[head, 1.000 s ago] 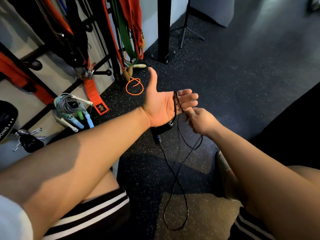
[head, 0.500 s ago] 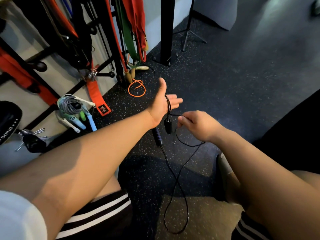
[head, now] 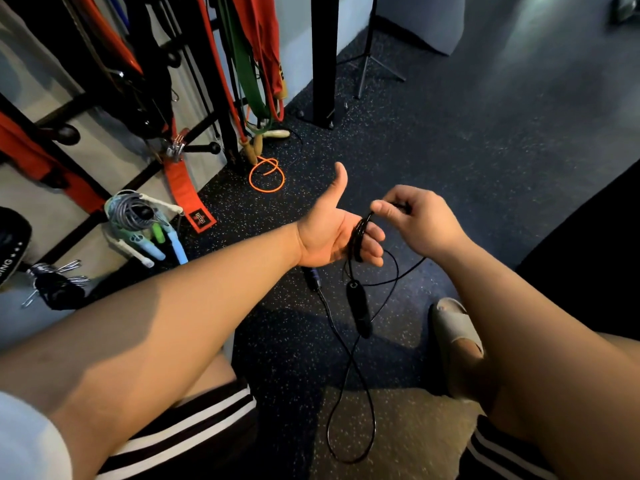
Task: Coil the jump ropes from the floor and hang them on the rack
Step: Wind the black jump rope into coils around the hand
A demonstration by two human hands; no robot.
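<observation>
Up it came! Our right hand point(head: 419, 223) had swung from below our left fingers point(head: 375, 239) to just above their tips. Its thumb and forefinger were pinched tight on the black jump rope point(head: 357, 233), carrying another turn over the top. Our left hand point(head: 325, 233) had rolled back palm-up after showing us its edge half a second before. Its thumb was thrown wide and its fingers were loosely straight, gripping nothing and simply serving as the spool, with the dark turns bunched across their middle. One black handle point(head: 359, 311) had dropped lower and dangled free beneath the fingertips. The second handle point(head: 311, 277) sat under the heel of the palm, and we could not tell whether it touched the floor point(head: 467, 150). Farther down, a long loop of slack point(head: 374, 420) trailed toward our knees, so we judged the coil only partly wound, with more wraps owed before any hanging. The rack point(head: 199, 147) stood out beyond the thumb side, a bundle of coiled ropes point(head: 133, 213) already on it. Just past the thumb tip the orange jump rope point(head: 266, 178) lay loose on the floor, waiting its turn.
</observation>
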